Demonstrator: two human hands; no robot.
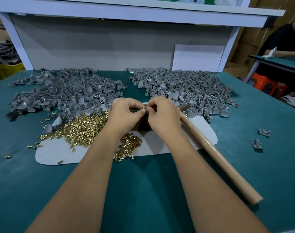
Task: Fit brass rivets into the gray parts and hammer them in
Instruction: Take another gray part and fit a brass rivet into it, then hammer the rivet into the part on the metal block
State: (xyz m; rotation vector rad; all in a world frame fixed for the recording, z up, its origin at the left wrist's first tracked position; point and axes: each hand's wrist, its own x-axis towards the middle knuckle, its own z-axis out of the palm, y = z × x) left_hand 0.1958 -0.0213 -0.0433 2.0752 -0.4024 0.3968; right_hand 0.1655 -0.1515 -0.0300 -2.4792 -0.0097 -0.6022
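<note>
1. Two hands meet over the middle of the table (pixel 143 190): the left hand (pixel 125 115) and the right hand (pixel 163 115) have their fingertips drawn together around something small and gray between them, most likely one gray part (pixel 144 108) with a rivet going into it. It is too small and too covered by fingers to be sure.
2. Both grips are pinched tight on that little piece, thumbs and forefingers curled in; neither hand is spread.
3. By my reading this is the fitting step, not the hammering one. The hammer (pixel 217 155) lies untouched just right of the right forearm, its wooden handle running toward the near right edge of the table.
4. Loose brass rivets (pixel 86 128) are heaped on a pale mat (pixel 56 153) under and left of the left wrist, with a few strays on the green surface.
5. Unworked gray parts sit in two big mounds toward the far edge, the left pile (pixel 59 93) and the right pile (pixel 190 88). Two odd pieces (pixel 261 138) lie apart near the right edge.
6. Next, I'd guess, the rivet must sit straight in its hole, the part go down on something firm, and the right hand let go to take up the hammer.
</note>
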